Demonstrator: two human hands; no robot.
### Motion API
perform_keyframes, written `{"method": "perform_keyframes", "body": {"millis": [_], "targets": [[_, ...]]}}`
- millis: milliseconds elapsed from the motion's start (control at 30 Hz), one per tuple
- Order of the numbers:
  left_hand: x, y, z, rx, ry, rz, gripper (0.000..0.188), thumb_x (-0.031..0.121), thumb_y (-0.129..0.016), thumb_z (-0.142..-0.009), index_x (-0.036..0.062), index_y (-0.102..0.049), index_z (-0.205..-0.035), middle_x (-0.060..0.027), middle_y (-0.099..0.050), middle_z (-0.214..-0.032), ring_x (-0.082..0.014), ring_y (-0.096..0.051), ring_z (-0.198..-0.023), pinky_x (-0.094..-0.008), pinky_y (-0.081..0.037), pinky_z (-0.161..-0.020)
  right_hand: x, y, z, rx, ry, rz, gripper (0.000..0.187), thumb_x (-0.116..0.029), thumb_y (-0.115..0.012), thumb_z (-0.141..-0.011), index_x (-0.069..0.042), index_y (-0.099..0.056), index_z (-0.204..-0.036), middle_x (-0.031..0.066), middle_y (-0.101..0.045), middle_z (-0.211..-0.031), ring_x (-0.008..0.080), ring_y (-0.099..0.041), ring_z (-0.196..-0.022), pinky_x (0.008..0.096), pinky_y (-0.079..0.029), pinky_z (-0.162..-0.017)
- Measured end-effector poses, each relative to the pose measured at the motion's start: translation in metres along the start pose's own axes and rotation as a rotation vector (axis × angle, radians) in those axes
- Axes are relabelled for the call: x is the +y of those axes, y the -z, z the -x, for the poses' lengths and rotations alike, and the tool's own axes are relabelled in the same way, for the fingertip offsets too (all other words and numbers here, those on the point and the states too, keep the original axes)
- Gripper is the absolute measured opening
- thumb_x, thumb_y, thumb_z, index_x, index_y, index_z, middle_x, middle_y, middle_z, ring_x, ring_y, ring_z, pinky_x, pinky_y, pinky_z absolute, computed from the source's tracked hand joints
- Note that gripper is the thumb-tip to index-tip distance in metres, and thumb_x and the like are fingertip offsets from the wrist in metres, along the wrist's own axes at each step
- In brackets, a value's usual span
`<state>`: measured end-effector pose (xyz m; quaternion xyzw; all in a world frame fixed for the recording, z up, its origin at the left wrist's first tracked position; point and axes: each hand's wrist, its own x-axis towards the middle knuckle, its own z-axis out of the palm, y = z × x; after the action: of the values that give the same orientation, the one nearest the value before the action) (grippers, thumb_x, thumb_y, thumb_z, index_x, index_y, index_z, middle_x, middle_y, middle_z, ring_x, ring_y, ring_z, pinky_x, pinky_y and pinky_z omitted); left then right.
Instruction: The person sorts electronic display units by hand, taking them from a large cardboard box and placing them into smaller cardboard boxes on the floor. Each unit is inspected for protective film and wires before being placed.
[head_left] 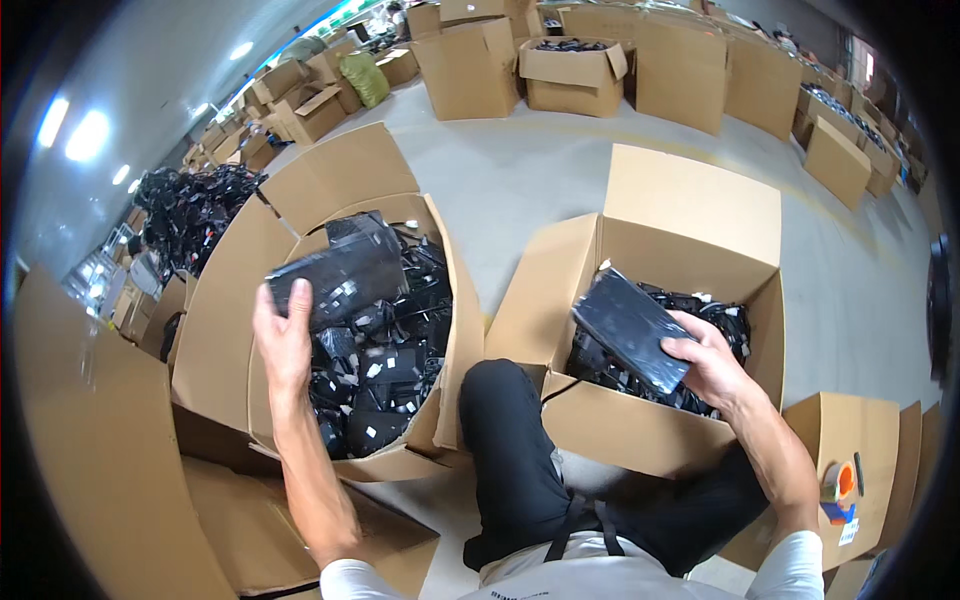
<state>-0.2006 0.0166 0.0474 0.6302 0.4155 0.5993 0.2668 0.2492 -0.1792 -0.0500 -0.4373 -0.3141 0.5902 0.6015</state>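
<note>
Head view: black slab (pixel 352 268) pinched by its edge between left fingers (pixel 300 302), glossy panel (pixel 630 328) likewise between right fingers (pixel 682 348).

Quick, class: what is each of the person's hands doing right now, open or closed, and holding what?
Left hand: closed on a dark flat panel.
Right hand: closed on a glossy black rectangular panel.

Two hands (pixel 287 335) (pixel 712 368), two held black slabs (pixel 352 268) (pixel 632 328), two cartons (pixel 460 330) (pixel 640 432) below them — one green sack (pixel 363 79).
</note>
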Motion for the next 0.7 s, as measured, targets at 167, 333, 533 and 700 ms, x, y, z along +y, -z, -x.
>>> {"method": "perform_keyframes", "body": {"millis": [167,333,533,700], "targets": [[0.072,-0.087,0.051,0.122,-0.348,-0.234,0.033,0.014,-0.059,-0.100,-0.0066,-0.054,-0.125,-0.0214,-0.062,-0.121,-0.0272,-0.060,-0.110,-0.0376,-0.048,-0.097,0.001,-0.043,-0.005,0.045,0.127,0.008,0.047,-0.010,-0.067,-0.092,0.001,-0.053,-0.136,0.0085,-0.068,-0.113,0.0130,-0.066,-0.096,0.0289,-0.057,-0.084],[0.027,-0.191,0.149,0.023,-0.712,-0.036,0.044,0.023,-0.048,-0.104,-0.0059,-0.043,-0.137,-0.0287,-0.054,-0.134,-0.0419,-0.053,-0.124,-0.0505,-0.042,-0.105,0.017,-0.099,0.021,0.293,0.484,0.238,0.057,-0.018,-0.063,-0.097,0.005,-0.042,-0.145,0.0085,-0.067,-0.111,0.0108,-0.063,-0.097,0.0265,-0.052,-0.083],[0.030,-0.233,0.201,-0.128,-0.649,0.205,0.098,0.074,-0.053,-0.087,-0.0053,-0.034,-0.142,-0.0299,-0.046,-0.140,-0.0424,-0.049,-0.129,-0.0520,-0.042,-0.107,0.045,-0.101,0.059,0.245,0.801,0.551,0.055,-0.023,-0.047,-0.103,0.013,-0.040,-0.143,0.0308,-0.046,-0.141,0.0396,-0.049,-0.130,0.0412,-0.041,-0.107],[0.026,-0.244,0.194,-0.134,-0.356,0.321,0.075,0.012,-0.082,-0.079,-0.0035,-0.039,-0.139,-0.0228,-0.052,-0.136,-0.0337,-0.054,-0.124,-0.0429,-0.042,-0.108,0.038,-0.088,0.059,0.120,0.856,0.710,0.060,-0.028,-0.053,-0.102,0.013,-0.040,-0.143,0.0325,-0.041,-0.147,0.0414,-0.045,-0.136,0.0438,-0.038,-0.111]]}}
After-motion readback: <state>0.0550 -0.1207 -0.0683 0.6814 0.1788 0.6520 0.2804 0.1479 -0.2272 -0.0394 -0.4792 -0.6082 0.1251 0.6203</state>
